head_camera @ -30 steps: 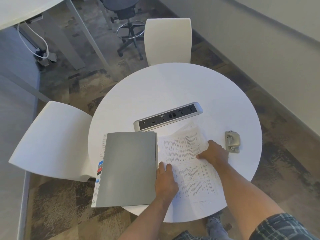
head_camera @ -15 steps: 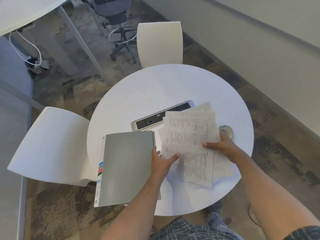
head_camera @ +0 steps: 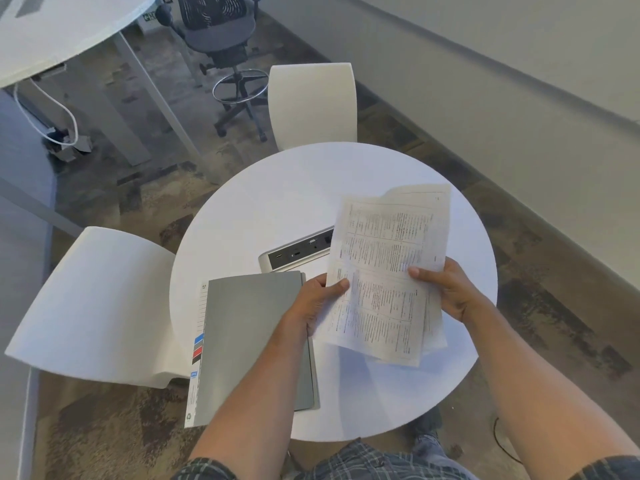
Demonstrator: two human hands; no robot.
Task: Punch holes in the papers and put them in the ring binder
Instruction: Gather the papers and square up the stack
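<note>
A stack of printed papers (head_camera: pixel 384 271) is held up above the round white table (head_camera: pixel 294 202). My left hand (head_camera: pixel 315 303) grips the stack's left edge, thumb on top. My right hand (head_camera: pixel 446 289) grips its right edge. The grey ring binder (head_camera: pixel 249 337) lies closed on the table's left side, partly under my left forearm, with its near left corner past the table edge. The hole punch is hidden behind the papers and my right hand.
A silver power socket strip (head_camera: pixel 294 252) is set into the table's middle, partly covered by the papers. White chairs stand at the left (head_camera: pixel 93 299) and the far side (head_camera: pixel 311 102). A dark office chair (head_camera: pixel 221 39) and a desk are further back.
The papers lay flat on the table under both hands a second ago; both hands have lifted them off the table and hold them higher. The hole punch is now hidden.
</note>
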